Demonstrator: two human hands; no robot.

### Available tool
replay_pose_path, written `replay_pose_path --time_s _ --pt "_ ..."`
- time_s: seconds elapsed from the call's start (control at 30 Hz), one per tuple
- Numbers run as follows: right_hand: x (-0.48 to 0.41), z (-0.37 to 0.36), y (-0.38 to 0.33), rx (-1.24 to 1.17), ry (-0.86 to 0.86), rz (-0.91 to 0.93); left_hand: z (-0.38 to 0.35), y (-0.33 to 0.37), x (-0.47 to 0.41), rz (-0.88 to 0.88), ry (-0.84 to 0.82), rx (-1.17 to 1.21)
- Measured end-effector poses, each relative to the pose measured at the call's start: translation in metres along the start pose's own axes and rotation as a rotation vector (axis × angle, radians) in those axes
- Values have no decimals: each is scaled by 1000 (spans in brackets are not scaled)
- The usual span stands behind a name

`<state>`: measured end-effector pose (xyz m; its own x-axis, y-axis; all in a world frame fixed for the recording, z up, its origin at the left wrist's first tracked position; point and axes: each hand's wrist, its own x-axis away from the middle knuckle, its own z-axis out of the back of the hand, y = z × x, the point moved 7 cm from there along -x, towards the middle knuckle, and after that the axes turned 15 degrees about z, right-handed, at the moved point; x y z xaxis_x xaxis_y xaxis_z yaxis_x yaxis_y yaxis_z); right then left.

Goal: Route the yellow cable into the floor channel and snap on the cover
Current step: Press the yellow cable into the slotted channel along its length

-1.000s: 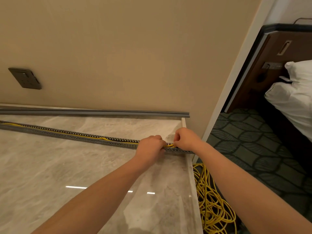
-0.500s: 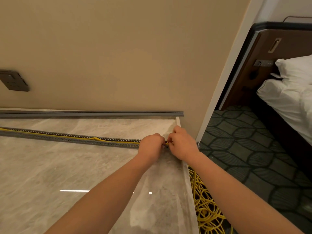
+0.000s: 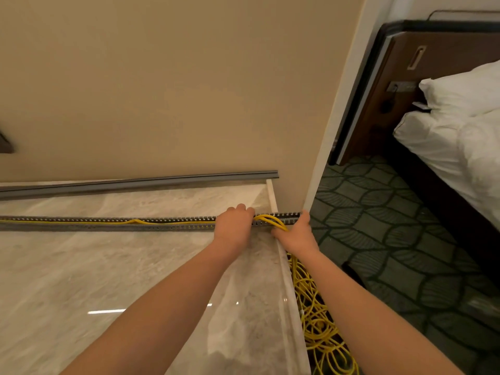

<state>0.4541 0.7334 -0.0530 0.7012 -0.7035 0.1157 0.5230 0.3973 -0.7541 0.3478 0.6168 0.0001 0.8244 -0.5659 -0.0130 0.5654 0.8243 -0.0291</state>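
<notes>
1. The step in hand is routing: the yellow cable (image 3: 167,222) lies in the slotted grey channel (image 3: 81,223) along the left stretch, with one small hump midway, and rises out in a loop near the channel's right end
2. The left hand (image 3: 234,226) has its fingers (image 3: 244,208) curled down over the channel just where the loop starts, holding the cable in; the right hand (image 3: 296,235) clenches the strands just to the right, thumb by the channel's end
3. Next, I judge, the loop needs pressing down between the slotted walls, with slack fed from the right and the hump flattened, before any cover goes on
4. The cover (image 3: 135,183) lies untouched at the foot of the wall (image 3: 162,90), beyond the channel on the marble floor (image 3: 81,280)
5. Spare cable sits in a tangled coil (image 3: 319,326) on the carpet (image 3: 392,253), near right; its tangles could snag and tug the laid cable out. A bed (image 3: 460,136) stands far right, well apart
</notes>
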Motion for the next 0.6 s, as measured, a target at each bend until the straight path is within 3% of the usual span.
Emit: replay_pose_path --time_s 0.37,0.6 --pt "-3 9 5 -231 35 18 2 10 -1 -27 8 -86" --pt "-6 37 -4 -160 131 130 4 10 1 -26 8 -94"
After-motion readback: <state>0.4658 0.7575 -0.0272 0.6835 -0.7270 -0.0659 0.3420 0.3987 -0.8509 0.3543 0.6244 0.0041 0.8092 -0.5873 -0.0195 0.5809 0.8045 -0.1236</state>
